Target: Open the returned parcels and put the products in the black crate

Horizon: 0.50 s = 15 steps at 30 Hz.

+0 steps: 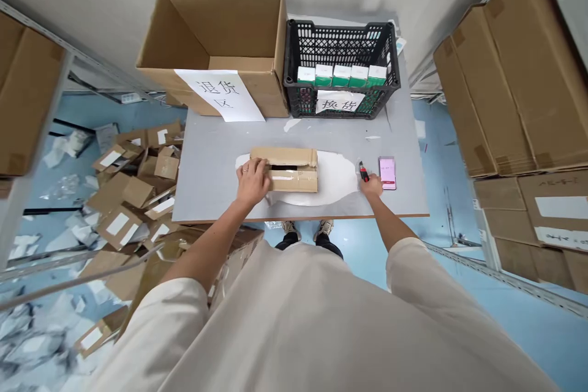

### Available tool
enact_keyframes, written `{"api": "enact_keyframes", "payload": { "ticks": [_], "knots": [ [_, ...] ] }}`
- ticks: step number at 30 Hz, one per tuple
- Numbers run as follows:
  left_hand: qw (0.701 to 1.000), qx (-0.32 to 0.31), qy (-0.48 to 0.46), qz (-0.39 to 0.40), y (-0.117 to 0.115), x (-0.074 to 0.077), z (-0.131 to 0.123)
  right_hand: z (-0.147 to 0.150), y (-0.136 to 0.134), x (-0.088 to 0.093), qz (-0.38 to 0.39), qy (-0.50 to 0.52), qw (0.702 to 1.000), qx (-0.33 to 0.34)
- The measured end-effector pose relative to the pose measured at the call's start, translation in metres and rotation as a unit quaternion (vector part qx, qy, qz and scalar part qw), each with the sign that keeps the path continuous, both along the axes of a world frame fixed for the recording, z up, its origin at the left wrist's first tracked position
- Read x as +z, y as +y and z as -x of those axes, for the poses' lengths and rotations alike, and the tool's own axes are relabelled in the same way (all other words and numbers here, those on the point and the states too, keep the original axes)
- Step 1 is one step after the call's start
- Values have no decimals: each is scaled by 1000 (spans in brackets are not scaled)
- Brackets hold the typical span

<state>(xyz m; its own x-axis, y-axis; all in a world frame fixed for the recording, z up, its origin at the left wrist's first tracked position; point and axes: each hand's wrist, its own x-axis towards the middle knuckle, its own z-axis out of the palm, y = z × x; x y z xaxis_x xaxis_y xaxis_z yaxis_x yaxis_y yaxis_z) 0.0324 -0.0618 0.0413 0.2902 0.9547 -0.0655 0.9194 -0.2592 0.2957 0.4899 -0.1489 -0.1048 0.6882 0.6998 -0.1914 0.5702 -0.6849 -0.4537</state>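
Note:
A small brown cardboard parcel (289, 169) lies on a white mailer bag (333, 184) in the middle of the grey table (211, 159). Its top flap is slit open along a dark gap. My left hand (252, 180) rests on the parcel's left end with fingers curled over it, a ring on one finger. My right hand (371, 184) is at the bag's right edge, closed round a small red and black cutter (362, 170). A pink-screened phone (387, 172) lies just right of that hand.
A large open carton (220, 43) with a paper sign stands at the back left. Beside it a black plastic crate (340, 67) holds several green-and-white boxes. Discarded cartons and bags (128, 196) litter the floor left. Shelves with stacked cartons (519, 73) flank the right.

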Motion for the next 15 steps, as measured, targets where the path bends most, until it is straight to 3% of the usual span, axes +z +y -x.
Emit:
{"api": "enact_keyframes", "payload": {
  "ticks": [3, 7, 10, 15],
  "knots": [
    [1000, 21, 5, 5, -8, 1, 14, 5, 0, 5, 31, -25, 999, 18],
    [999, 28, -1, 15, -12, -2, 21, 23, 9, 28, 30, -9, 998, 58],
    [999, 24, -14, 20, -10, -5, 21, 52, 20, 55, -34, 52, 986, 157],
    [998, 28, -59, 19, -5, -16, 18, 110, 34, 96, -171, 104, 927, 316]
  ]
}}
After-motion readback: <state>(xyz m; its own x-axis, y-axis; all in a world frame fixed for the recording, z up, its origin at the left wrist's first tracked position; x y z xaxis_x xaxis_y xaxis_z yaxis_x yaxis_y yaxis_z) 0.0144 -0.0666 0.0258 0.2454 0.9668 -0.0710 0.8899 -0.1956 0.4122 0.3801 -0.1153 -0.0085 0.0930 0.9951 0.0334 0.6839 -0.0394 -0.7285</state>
